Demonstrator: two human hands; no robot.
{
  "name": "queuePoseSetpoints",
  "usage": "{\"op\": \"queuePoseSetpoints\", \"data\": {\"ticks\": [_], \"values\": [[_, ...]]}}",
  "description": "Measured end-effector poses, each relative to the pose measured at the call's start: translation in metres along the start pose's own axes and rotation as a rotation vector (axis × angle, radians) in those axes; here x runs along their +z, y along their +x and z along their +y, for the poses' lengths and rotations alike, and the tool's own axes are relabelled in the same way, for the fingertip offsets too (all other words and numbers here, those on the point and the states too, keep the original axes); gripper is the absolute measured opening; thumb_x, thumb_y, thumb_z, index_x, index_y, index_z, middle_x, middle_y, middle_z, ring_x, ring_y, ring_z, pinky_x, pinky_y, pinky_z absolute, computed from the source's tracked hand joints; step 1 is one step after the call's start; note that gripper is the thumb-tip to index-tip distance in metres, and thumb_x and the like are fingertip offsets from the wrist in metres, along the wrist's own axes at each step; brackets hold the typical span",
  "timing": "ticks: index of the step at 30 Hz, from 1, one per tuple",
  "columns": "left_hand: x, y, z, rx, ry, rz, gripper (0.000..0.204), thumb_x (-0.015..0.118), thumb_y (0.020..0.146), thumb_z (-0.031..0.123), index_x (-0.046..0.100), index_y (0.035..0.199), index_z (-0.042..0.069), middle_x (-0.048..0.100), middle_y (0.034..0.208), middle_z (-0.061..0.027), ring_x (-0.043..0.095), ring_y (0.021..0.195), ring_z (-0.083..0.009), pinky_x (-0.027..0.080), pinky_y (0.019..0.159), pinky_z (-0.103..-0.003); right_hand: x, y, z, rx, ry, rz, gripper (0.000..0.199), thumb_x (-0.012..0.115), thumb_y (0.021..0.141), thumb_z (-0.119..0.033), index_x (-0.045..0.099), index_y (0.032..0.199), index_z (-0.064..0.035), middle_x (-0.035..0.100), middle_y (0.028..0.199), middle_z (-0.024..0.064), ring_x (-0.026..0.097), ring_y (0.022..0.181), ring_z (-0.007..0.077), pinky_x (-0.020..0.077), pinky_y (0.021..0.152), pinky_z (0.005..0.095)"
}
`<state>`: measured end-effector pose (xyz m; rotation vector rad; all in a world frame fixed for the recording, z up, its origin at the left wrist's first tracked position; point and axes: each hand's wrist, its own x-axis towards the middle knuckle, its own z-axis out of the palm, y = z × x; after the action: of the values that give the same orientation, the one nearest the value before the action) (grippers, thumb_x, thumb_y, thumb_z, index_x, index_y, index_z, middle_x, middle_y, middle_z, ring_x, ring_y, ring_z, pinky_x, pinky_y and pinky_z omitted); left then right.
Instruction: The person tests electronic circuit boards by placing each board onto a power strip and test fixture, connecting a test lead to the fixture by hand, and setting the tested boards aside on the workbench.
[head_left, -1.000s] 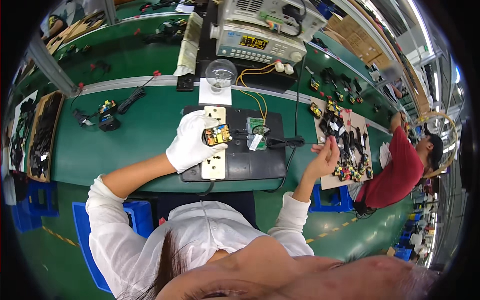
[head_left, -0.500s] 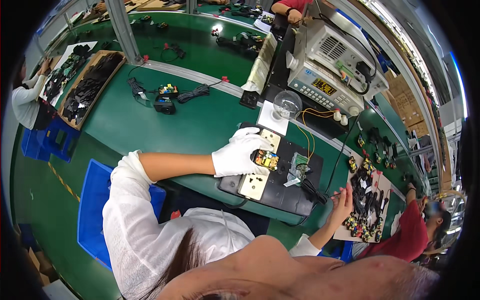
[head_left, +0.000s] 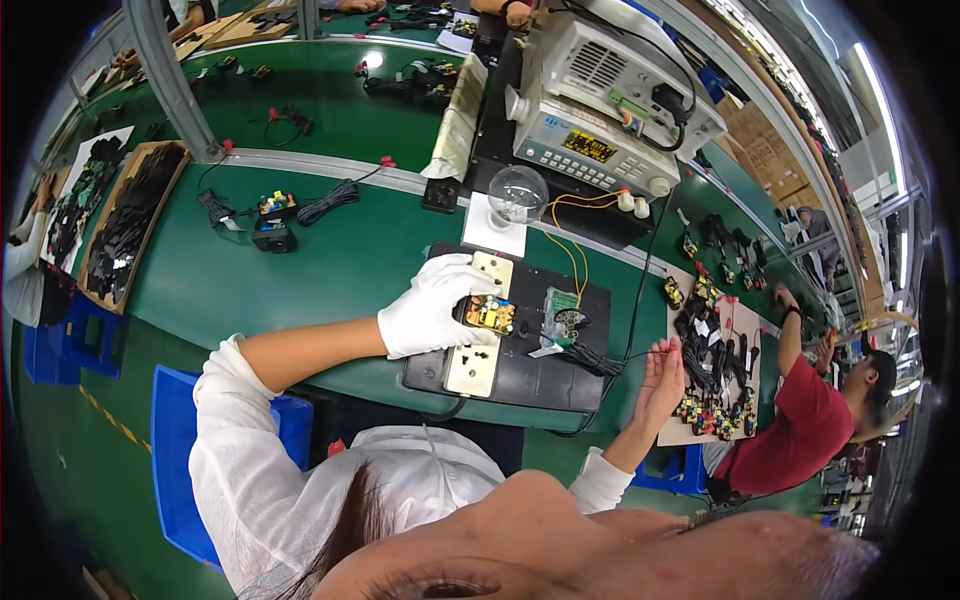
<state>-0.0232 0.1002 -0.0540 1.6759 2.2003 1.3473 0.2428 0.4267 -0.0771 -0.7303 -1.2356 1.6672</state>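
Observation:
My left hand, in a white glove, is closed around a small circuit board with yellow parts. It keeps the board against a cream power strip, whose sockets show beyond my fingers. The strip lies on a flat black case. To the right, my bare right hand pinches the thin end of a black cable. The cable's coiled bundle rests on the case's right part, beside a green circuit board with yellow wires running up from it.
Behind stand a bench meter and a clear glass bulb on a white base. Cabled boards lie on a cardboard sheet at right, near a person in red. A blue bin sits at lower left.
The whole view has shifted, so the bench appears further left. Both hands keep their holds. The person in red at right now shows more fully, with an arm raised toward the bench.

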Motion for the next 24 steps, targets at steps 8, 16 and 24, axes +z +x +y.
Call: {"op": "queuePoseSetpoints", "data": {"ticks": [8, 16, 24], "values": [[-0.001, 0.005, 0.001, 0.129, 0.047, 0.132, 0.061, 0.092, 0.061, 0.035, 0.068, 0.111, 0.009, 0.067, 0.117, -0.0098, 0.059, 0.118, -0.0331, 0.044, 0.104, -0.045, 0.020, -0.038, -0.040, -0.021, 0.382, -0.339, 0.027, 0.059, 0.102, -0.022, 0.057, 0.126, -0.0097, 0.058, 0.110, 0.0051, 0.050, 0.102, 0.0175, 0.0428, 0.086, 0.0344], [-0.005, 0.008, 0.001, 0.093, 0.017, 0.065, 0.059, 0.093, 0.057, 0.028, 0.070, 0.108, 0.009, 0.069, 0.114, -0.0112, 0.060, 0.117, -0.0333, 0.046, 0.103, -0.044, 0.074, -0.093, -0.083, -0.008, 0.585, -0.765, 0.014, 0.066, 0.096, -0.021, 0.060, 0.099, -0.0082, 0.051, 0.069, -0.0003, 0.037, 0.066, 0.0130, 0.0262, 0.057, 0.0277], [-0.002, 0.009, -0.001, 0.112, -0.046, 0.076, 0.061, 0.094, 0.058, 0.025, 0.067, 0.110, 0.009, 0.067, 0.115, -0.0123, 0.061, 0.114, -0.0329, 0.045, 0.102, -0.043, 0.123, -0.106, -0.052, -0.009, -0.056, -0.443, 0.021, 0.067, 0.085, 0.007, 0.063, 0.105, 0.0012, 0.064, 0.099, 0.0085, 0.060, 0.081, 0.0119, 0.0471, 0.069, 0.0229]]}}
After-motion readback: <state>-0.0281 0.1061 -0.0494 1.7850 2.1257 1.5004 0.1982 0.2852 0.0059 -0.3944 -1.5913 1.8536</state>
